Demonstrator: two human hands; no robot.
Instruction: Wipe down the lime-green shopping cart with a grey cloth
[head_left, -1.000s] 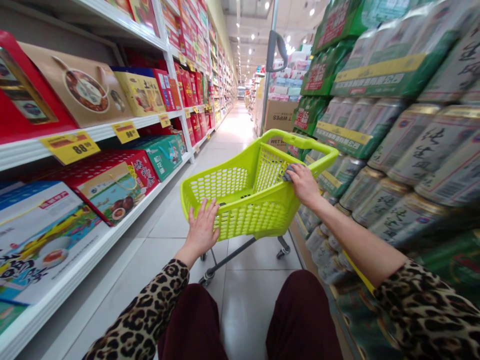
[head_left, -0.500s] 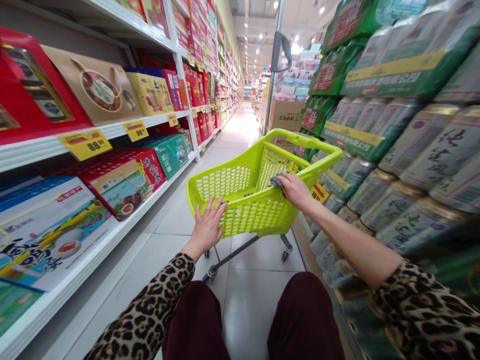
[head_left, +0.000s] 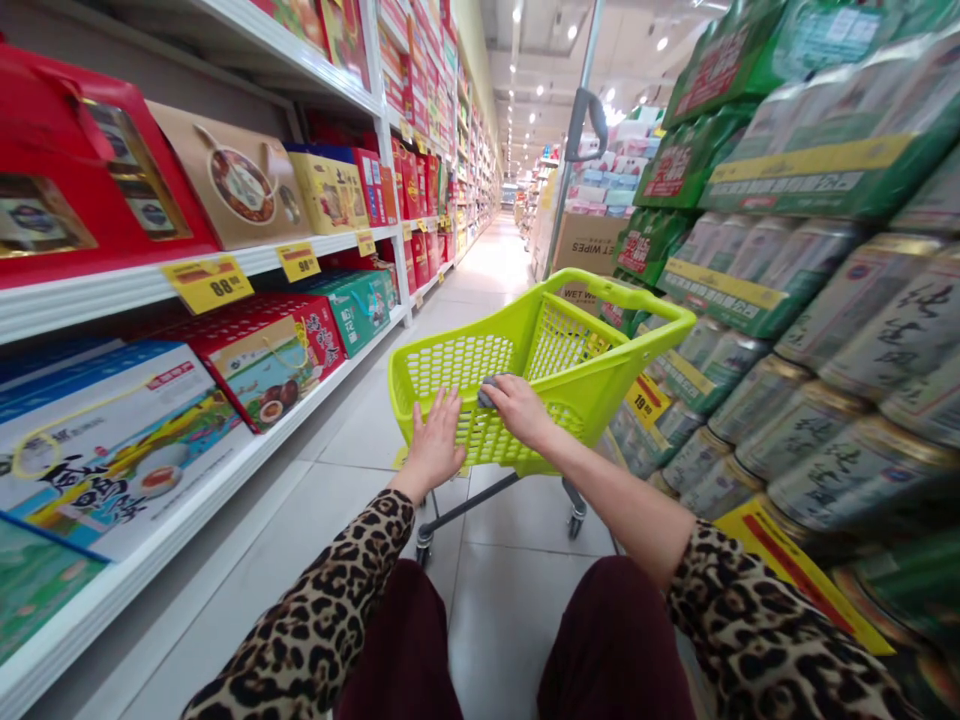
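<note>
A lime-green plastic shopping cart (head_left: 577,390) stands sideways in front of my knees, its basket showing nothing inside. My left hand (head_left: 435,440) rests flat against the near side of the basket by the rim, fingers spread. Close to its right, my right hand (head_left: 517,408) is closed on a grey cloth (head_left: 491,391) and presses it to the basket's near rim. The cloth is bunched, mostly covered by the fingers. Below the basket, the cart's grey frame and casters (head_left: 425,545) sit on the floor.
White shelves (head_left: 300,400) with boxed goods and yellow price tags run along the left. Stacked packs of cans (head_left: 840,380) rise close on the right. A metal pole with a grey handle (head_left: 585,125) and a wet-wipes carton (head_left: 589,243) stand behind the cart. Grey tiled floor (head_left: 360,510) runs down the aisle.
My right hand has slid left along the basket rim with the cloth, coming close to my left hand. The left hand stays against the basket. The view has shifted slightly.
</note>
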